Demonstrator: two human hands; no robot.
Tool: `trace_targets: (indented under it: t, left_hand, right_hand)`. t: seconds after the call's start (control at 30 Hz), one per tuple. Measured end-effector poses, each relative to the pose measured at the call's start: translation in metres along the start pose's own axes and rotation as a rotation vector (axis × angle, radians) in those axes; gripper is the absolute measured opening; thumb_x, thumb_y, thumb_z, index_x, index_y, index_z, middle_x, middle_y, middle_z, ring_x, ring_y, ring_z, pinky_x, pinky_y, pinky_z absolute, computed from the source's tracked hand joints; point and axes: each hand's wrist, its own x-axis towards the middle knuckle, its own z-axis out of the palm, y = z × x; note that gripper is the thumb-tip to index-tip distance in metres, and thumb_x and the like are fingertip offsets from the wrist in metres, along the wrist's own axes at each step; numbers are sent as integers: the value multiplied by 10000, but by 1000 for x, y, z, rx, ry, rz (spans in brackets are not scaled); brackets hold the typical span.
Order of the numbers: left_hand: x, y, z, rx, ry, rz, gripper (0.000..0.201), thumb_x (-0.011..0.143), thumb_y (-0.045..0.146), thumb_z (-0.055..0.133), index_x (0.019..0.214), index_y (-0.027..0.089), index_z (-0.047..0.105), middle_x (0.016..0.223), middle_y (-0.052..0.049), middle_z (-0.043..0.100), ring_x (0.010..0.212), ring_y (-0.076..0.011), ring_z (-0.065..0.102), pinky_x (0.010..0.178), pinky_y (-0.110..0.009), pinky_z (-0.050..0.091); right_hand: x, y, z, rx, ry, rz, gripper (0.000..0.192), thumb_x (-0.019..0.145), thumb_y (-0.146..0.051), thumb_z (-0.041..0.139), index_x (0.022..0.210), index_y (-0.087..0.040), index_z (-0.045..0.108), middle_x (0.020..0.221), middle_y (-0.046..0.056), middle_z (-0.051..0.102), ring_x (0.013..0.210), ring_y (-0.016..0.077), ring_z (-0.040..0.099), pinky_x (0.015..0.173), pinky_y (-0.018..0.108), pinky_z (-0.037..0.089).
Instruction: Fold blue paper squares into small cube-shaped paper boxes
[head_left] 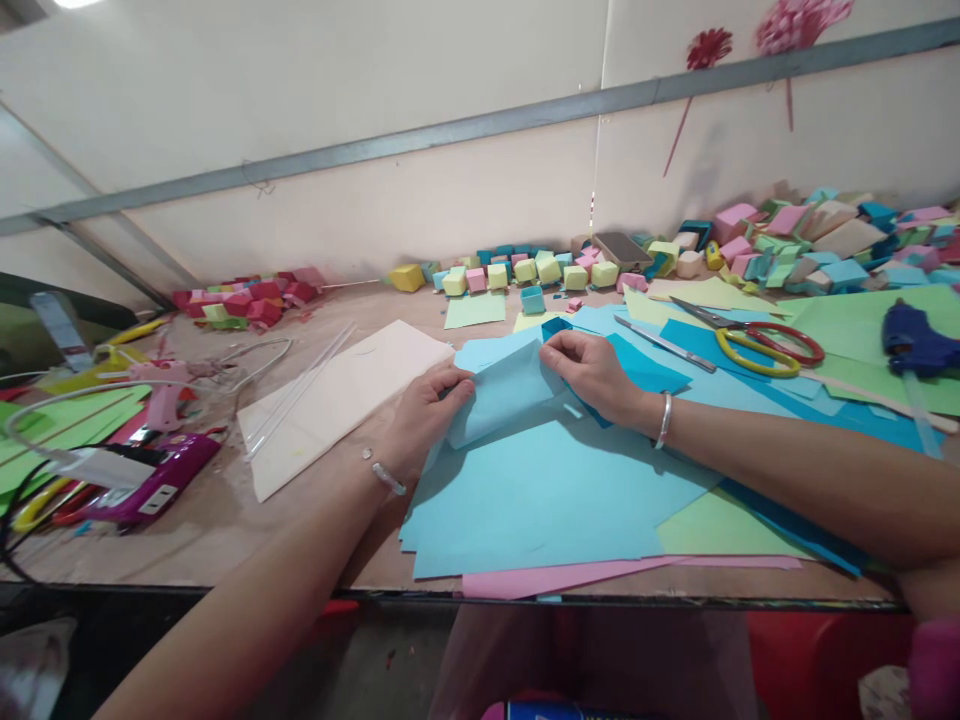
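Between my two hands is a light blue sheet of paper, tilted up above a pile of paper. My left hand pinches its left end between thumb and fingers. At its upper right corner, my right hand grips it with curled fingers. Under it lie larger light blue sheets, with green and pink paper showing at the edges. Beyond my right hand are a silver pen-like tool and scissors with red and yellow handles.
Small paper boxes line the back wall, heaped higher at right. A blue glue gun lies far right. To the left are a white board with clear glue sticks, a pink glue gun and a purple power strip with cables.
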Motion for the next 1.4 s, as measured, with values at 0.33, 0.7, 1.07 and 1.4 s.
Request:
trace_targets:
  t: [0.33,0.7,1.07,1.4]
  left_hand:
    - [-1,5,-3,51,-123,13,276,825,427,536,845,205,700,893,-39,668,831,-213,578,743,-322,442]
    - [1,3,-2,207,-100,-127,307,800,410,538,915,180,706,902,-22,719,841,-208,619,758,-301,474]
    - [2,-2,0,310,-150,-90,244,784,350,555,882,206,726,900,-13,735,827,-207,643,749,-308,478]
    - [5,-8,0,402,-216,29,187,802,244,539,821,225,724,846,3,713,757,-169,623,718,-284,476]
  right_hand:
    - [1,3,0,-4,1,12,139,777,-308,580,732,-185,626,712,9,636,657,137,539,627,264,409]
    - [2,8,1,-542,-167,-15,106,749,-174,519,696,-184,610,683,4,643,647,128,535,600,244,338]
    - [-2,-2,0,-849,-370,-30,142,805,-163,483,850,-171,617,838,61,666,721,154,533,556,267,238]
    - [-3,-7,0,-929,-482,-74,209,880,-181,434,932,-187,637,922,76,653,814,178,569,571,271,240]
